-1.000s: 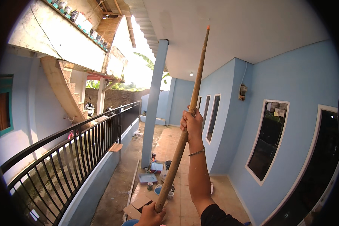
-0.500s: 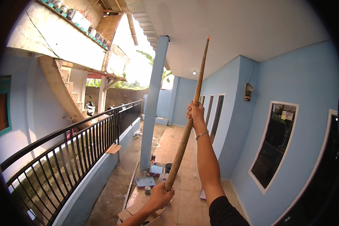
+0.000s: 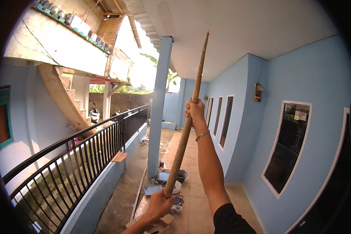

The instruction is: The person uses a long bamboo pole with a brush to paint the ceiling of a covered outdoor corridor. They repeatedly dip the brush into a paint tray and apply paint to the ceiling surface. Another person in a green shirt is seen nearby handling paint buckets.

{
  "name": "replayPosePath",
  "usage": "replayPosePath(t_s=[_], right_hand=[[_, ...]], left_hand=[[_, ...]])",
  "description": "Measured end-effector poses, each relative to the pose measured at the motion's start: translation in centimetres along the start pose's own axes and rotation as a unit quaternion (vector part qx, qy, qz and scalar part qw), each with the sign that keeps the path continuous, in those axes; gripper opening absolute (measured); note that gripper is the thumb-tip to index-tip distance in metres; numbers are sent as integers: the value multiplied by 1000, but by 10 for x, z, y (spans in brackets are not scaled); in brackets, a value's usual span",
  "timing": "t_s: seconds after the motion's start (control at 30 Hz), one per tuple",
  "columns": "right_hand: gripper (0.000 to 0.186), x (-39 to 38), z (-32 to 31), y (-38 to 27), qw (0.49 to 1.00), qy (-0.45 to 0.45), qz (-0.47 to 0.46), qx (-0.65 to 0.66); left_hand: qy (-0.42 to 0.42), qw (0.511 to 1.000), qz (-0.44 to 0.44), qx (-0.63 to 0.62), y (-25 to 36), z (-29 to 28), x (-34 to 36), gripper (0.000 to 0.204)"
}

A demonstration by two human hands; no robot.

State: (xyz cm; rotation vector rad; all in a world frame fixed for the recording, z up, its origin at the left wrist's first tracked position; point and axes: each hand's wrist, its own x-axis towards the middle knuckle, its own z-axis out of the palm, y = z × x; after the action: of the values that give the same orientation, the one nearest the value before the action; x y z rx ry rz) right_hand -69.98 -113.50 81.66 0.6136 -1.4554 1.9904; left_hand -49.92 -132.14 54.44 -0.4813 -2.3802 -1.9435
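Observation:
A long wooden pole (image 3: 182,150), thicker at the bottom, slants upward to an orange tip (image 3: 208,32) against the backdrop of the white ceiling (image 3: 261,19); whether it touches is unclear. My right hand (image 3: 195,110) is closed around the middle of the pole, with a bracelet on the wrist and the arm stretched out. Lower down, my left hand (image 3: 162,203) grips the thick end.
A black railing (image 3: 66,152) runs along the left beside a blue pillar (image 3: 160,97). Buckets, a blue tray (image 3: 153,189) and cardboard (image 3: 131,224) lie on the tiled floor below. The blue wall (image 3: 308,74) on the right has windows (image 3: 286,148).
The pole's tip dipped, then rose again and now sits farther left. Both hands still grip it; my right hand has shifted slightly left and up since half a second ago.

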Motion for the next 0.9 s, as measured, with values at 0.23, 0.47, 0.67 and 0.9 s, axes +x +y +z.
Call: replayPosePath(t_s=[0.23,0.47,0.67,0.9], right_hand=[[21,39,-31,-1,1000,1,-1,-14],[27,-60,3,-8,1000,-7,-12,-14],[29,-187,63,-31,1000,-7,-9,8],[34,-318,148,-59,999,-20,-2,35]], left_hand=[[-4,999,49,-18,13,31,38,30],[6,998,62,2,-33,16,-40,30],[15,997,79,-4,-91,-18,-149,21],[82,991,105,-10,-112,-88,-289,16]])
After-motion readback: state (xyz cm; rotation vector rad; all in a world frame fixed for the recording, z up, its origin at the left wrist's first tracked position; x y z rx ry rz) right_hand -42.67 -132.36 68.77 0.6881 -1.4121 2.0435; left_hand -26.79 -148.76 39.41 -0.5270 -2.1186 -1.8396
